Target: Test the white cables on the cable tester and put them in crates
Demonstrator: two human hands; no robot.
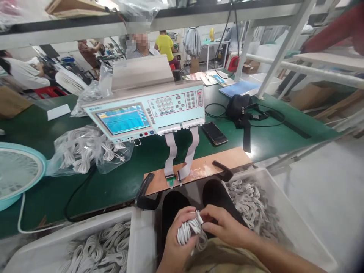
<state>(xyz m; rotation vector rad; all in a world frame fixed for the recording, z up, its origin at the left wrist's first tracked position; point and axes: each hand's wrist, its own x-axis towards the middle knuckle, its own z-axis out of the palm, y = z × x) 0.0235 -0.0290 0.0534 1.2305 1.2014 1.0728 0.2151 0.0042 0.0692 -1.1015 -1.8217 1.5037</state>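
Note:
A coiled white cable [184, 233] sits above my lap, with my left hand [178, 235] closed around the coil. The fingers of my right hand [218, 225] pinch the cable at its white plug end, on the coil's right side. Beyond my knees, a small green circuit board [171, 182] with a metal connector lies at the edge of a brown board [199, 167]. Two grey ribbon cables [170, 153] run from there up to a bench tester [148, 106] with a lit blue screen.
White bins of coiled cables stand at my left [132, 235] and right [295, 204]. Black clamps [146, 191] grip the brown board. On the green table [136, 167] are a phone [214, 133], a black bag [239, 108], bagged cables [82, 148] and a fan [21, 170]. People work behind.

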